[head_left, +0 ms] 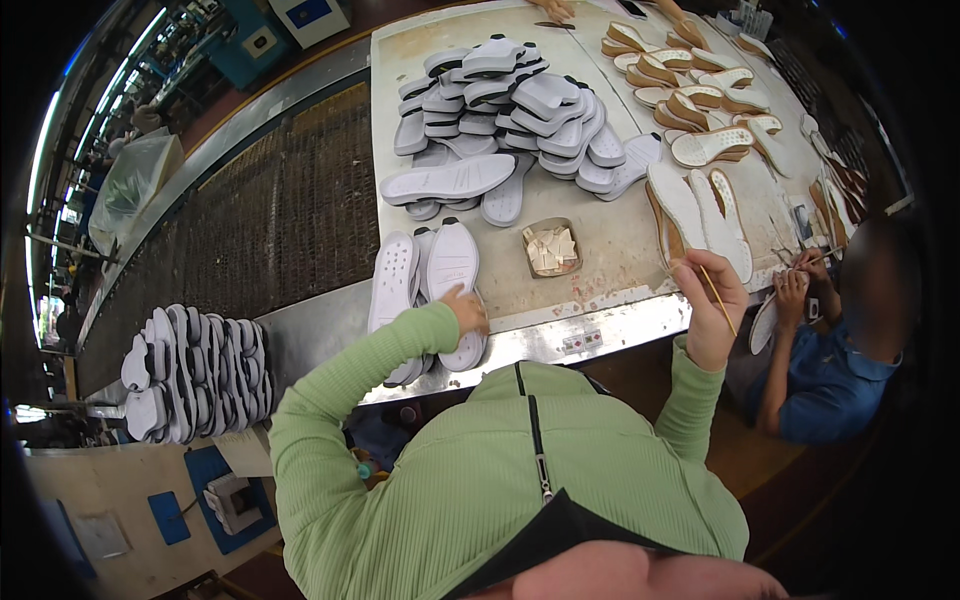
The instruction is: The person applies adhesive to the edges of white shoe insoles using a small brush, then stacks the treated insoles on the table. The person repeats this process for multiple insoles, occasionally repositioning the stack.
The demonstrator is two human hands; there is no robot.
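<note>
My left hand (468, 312) lies across a white shoe sole (455, 262) at the table's front edge, its fingers curled over the sole's right side. More white soles lie beside and under that one, among them a sole with small holes (393, 275). Raised at the right, my right hand (712, 318) pinches a thin yellowish stick (718, 298) that slants down to the right. Whether its upper end has a tip or bristles cannot be made out. Between my hands, farther back, stands a small square container (574, 268) with pale scraps in it.
A large heap of white soles (490, 95) covers the table's middle. Tan-edged wedge soles (705, 145) stand in rows at right. A dark conveyor belt (290, 190) runs at left, with stacked soles (190, 375) nearer me. A person in blue (835, 385) works at right; another's hand (556, 10) shows behind.
</note>
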